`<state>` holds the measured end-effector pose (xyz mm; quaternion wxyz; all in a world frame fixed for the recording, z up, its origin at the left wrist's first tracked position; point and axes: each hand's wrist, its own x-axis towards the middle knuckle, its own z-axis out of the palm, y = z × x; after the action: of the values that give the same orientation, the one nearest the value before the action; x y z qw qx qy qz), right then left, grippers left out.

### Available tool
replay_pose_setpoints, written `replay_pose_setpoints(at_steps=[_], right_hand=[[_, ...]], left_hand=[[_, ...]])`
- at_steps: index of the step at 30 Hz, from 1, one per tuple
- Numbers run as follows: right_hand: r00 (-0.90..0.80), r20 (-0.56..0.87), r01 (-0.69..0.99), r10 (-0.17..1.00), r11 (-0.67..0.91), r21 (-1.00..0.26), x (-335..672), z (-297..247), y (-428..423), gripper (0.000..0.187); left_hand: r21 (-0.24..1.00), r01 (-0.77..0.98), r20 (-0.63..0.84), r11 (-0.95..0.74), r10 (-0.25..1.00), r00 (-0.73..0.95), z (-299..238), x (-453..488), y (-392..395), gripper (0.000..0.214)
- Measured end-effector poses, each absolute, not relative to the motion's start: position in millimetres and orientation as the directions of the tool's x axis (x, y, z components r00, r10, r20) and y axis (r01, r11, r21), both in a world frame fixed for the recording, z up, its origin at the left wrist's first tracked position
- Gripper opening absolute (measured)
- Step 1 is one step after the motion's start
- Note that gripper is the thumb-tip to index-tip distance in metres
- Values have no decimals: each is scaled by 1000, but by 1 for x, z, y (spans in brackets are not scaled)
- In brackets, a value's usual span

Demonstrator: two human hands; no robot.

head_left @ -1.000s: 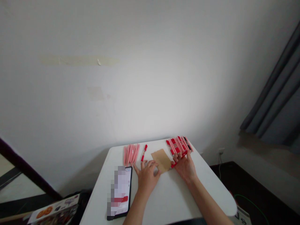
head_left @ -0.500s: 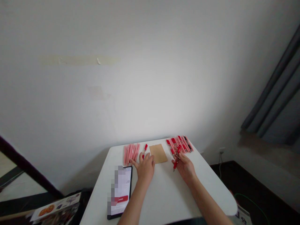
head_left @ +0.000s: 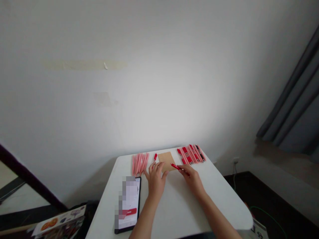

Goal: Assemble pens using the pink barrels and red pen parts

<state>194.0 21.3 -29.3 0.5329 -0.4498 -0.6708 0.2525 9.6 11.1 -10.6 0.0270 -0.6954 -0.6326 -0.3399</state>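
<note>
My right hand [head_left: 191, 179] pinches a red pen [head_left: 177, 167] and holds it slanted over the near right corner of a brown paper card [head_left: 166, 160] on the white table [head_left: 184, 212]. A row of several red and pink pens [head_left: 191, 153] lies behind that hand at the far right. Resting flat on the table with its fingers spread, my left hand [head_left: 156, 181] touches the card's left edge. One red pen [head_left: 155, 157] lies just beyond its fingertips. To the left sits a bundle of several pink pens [head_left: 139, 163].
A phone [head_left: 128, 204] with a lit screen lies near the table's left front edge. A printed box [head_left: 58, 223] sits on the floor at lower left. A grey curtain [head_left: 294, 109] hangs at right, with a cable on the dark floor below.
My right hand took one red pen from the right row and carried it left over the card. The card now lies straighter and farther back; my left hand shifted slightly.
</note>
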Motion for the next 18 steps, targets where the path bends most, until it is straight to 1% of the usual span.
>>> replay_pose_setpoints(at_steps=[3, 6, 13, 16, 18], right_hand=[[-124, 495, 373, 860, 503, -780, 192, -29, 19, 26], [-176, 495, 388, 851, 522, -760, 191, -31, 19, 26], [-210, 475, 421, 855, 517, -745, 191, -34, 20, 28], [-220, 464, 427, 858, 512, -745, 191, -31, 18, 29], [-212, 452, 430, 866, 498, -753, 192, -28, 16, 29]], left_hand=[[463, 856, 507, -231, 861, -42, -10, 11, 9, 30], [499, 825, 511, -265, 859, -34, -10, 11, 9, 22], [500, 803, 552, -323, 834, -8, -14, 11, 11, 16], [524, 769, 579, -367, 815, -5, -17, 10, 15, 14], [548, 746, 603, -379, 796, -39, -20, 7, 18, 15]])
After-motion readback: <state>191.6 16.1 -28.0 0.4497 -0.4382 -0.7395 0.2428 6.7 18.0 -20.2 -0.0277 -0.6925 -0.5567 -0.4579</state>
